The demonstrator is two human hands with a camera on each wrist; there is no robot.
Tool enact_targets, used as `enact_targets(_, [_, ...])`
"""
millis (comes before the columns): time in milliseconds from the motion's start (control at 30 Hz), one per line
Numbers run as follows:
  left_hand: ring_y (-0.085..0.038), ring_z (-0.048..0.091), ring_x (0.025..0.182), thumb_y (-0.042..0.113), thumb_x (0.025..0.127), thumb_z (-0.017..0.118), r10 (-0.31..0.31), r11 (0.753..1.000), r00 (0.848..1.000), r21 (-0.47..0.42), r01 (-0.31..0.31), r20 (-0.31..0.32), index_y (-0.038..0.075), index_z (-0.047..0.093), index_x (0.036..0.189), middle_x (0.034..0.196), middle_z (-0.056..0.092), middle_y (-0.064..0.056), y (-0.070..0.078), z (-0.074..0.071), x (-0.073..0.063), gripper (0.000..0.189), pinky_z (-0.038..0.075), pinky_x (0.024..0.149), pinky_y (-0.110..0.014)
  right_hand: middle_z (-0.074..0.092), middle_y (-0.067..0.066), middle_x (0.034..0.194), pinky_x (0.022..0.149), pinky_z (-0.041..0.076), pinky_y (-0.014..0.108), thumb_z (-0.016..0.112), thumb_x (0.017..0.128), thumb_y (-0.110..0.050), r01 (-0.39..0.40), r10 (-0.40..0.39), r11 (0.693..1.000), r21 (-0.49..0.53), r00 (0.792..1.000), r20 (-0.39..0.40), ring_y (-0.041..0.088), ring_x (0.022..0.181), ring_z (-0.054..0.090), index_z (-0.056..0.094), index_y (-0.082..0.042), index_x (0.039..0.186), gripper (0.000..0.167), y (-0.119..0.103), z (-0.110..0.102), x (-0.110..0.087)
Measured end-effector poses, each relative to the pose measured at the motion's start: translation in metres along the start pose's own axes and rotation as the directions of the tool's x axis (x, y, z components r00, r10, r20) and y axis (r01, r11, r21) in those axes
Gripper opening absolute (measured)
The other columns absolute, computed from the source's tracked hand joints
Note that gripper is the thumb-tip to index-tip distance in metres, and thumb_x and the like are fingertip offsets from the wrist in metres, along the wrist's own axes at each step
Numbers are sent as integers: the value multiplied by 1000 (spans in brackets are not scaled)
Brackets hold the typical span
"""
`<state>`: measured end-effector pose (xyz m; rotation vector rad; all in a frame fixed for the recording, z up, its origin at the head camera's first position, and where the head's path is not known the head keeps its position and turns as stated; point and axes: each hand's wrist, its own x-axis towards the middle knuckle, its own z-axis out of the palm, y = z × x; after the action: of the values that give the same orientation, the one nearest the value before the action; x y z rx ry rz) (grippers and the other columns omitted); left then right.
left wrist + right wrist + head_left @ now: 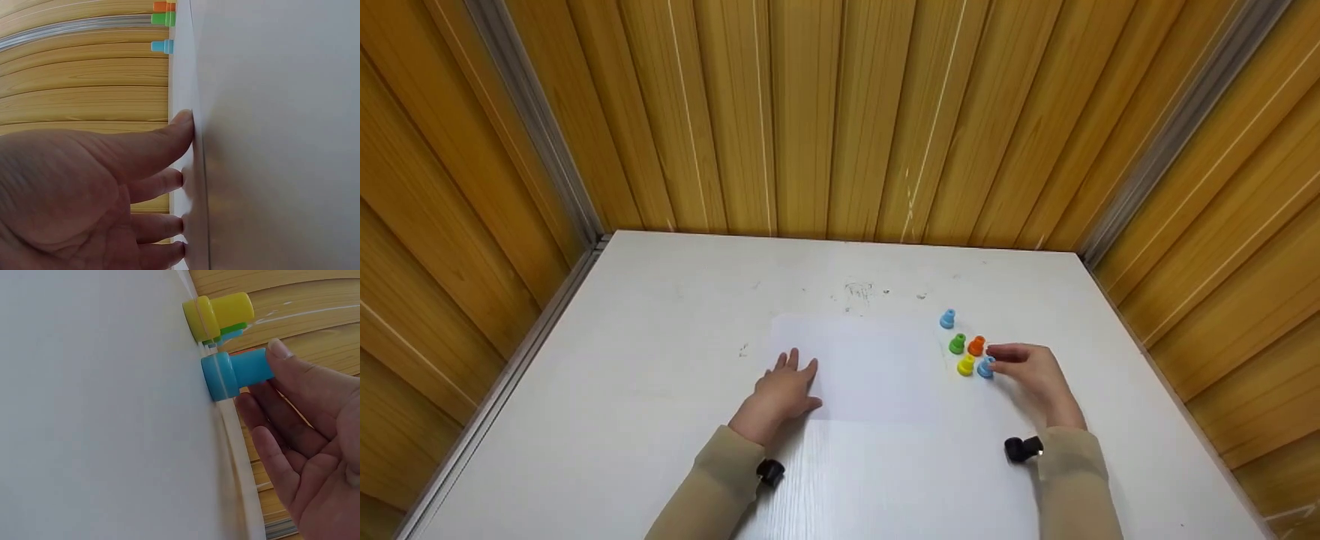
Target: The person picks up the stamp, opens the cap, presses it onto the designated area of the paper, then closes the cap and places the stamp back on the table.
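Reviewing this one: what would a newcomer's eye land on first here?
Probably the bright cluster at the right of the white table: one green peg, one orange peg, one yellow peg and two blue pegs. The right grip is at the nearer blue peg; the left grip rests on a white sheet's left side. Wood-look panels rise behind.

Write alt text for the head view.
A right hand reaches to the nearer blue peg, grouped with a yellow peg, green peg and orange peg; another blue peg stands behind. The left hand rests on white paper.
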<state>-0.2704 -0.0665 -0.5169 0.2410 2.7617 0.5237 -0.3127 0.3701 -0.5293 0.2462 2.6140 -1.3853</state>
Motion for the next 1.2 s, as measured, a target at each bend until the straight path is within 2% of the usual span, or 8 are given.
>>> enact_targets(233, [-42,18,159,32,95,73,-5,1000,1000,-19,5,0,13,43,157,170,21,-23,1,0,-1,72,27,126,-62,65,16,139,119,42,52,80,92,-28,2,-2,1000,-10,1000,18,31,130,56,70,-12,133,46,0,6,-1])
enact_targets(500, [-41,17,159,32,97,72,-15,1000,1000,-19,15,10,14,42,158,170,20,-22,1,-1,-1,71,25,127,-60,65,13,139,121,40,52,80,91,-27,-50,49,998,34,998,25,32,133,54,71,-15,130,42,-1,8,-1])
enact_targets(633, [-41,16,159,31,97,71,-9,1000,1000,-27,9,16,13,41,159,170,19,-22,0,-2,-1,71,25,127,-60,67,13,136,118,44,49,80,92,-26,-33,32,999,21,999,10,30,129,57,72,-14,129,40,0,8,1])
enact_targets(867, [-41,20,159,35,96,72,3,1000,1000,20,-3,7,13,43,158,169,22,-23,-1,0,1,72,30,125,-60,70,12,132,110,50,41,80,92,-29,5,-6,1000,-25,1000,-29,27,124,60,73,-13,128,40,-6,4,0])
enact_targets(1067, [-41,19,159,35,96,72,-3,1000,1000,28,3,4,14,42,158,170,22,-23,0,0,1,72,30,125,-60,69,14,134,97,57,24,77,95,-28,37,-39,999,-37,997,-69,27,121,62,72,-12,130,39,-25,1,-8])
enact_targets(1200, [-41,20,159,34,97,71,1,999,1000,36,-1,1,13,42,158,170,22,-23,1,-1,-1,71,29,126,-59,70,12,132,104,56,30,75,96,-27,97,-100,995,-33,989,-106,25,121,62,72,-13,130,37,-40,4,-14])
